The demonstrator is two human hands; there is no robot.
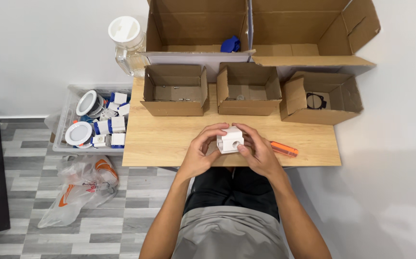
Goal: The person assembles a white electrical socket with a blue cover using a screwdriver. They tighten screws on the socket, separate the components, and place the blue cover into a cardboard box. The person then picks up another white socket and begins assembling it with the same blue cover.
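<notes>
A person's left hand (199, 154) and right hand (257, 152) both grip a small white plastic block (230, 139) just above the wooden table (169, 139), where steady two-sided support likely prevents slipping.

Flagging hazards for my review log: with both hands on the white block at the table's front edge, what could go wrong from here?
1. The white block is held by the left hand and right hand near the table front edge; a slip could drop it onto the lap or floor.
2. The orange tool lies beside the right hand, near the edge; a nudge might roll it off.
</notes>
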